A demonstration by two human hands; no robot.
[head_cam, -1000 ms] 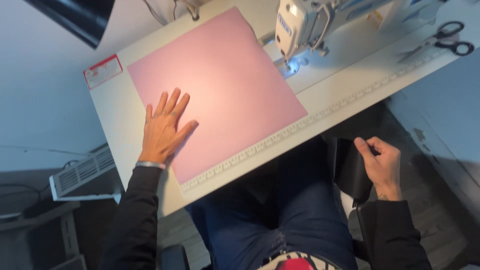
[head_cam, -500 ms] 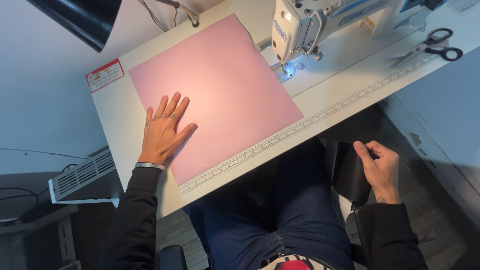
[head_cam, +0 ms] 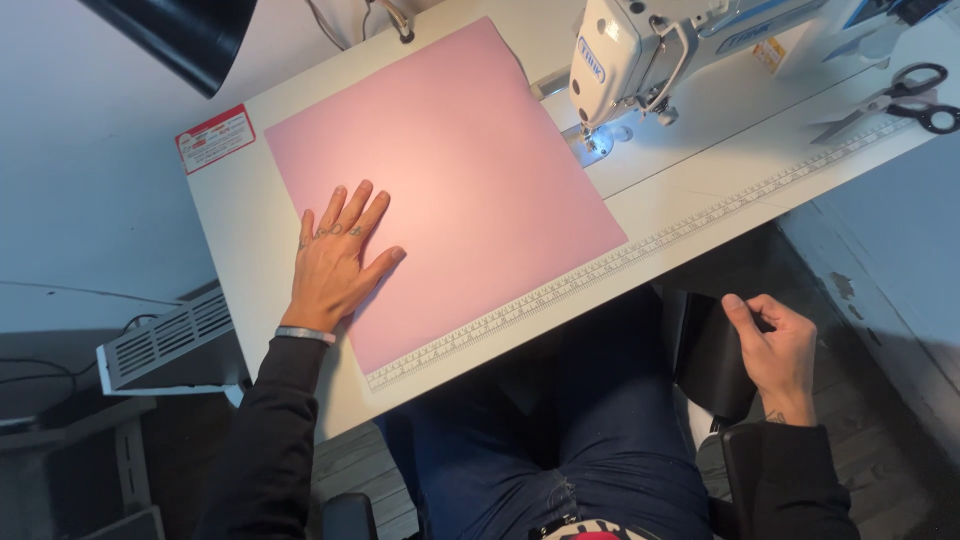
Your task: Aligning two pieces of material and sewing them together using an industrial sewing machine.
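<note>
Left hand (head_cam: 335,265) lies flat, fingers spread, on the pink sheet (head_cam: 450,170); right hand (head_cam: 775,350), lower right, fingers pinching a black piece (head_cam: 712,360) beside the worktop (head_cam: 740,170).

- The sewing machine's (head_cam: 640,60) small lamp casts a bright pool on the white surface (head_cam: 760,170).
- A warm glow washes the pink sheet (head_cam: 470,170).
- Below the surface it is dim.
- Focus is sharp.

A plain pink sheet (head_cam: 450,170) covers the white table (head_cam: 720,190). At three o'clock, black-handled scissors (head_cam: 890,100); below, a black piece (head_cam: 712,355)
</note>
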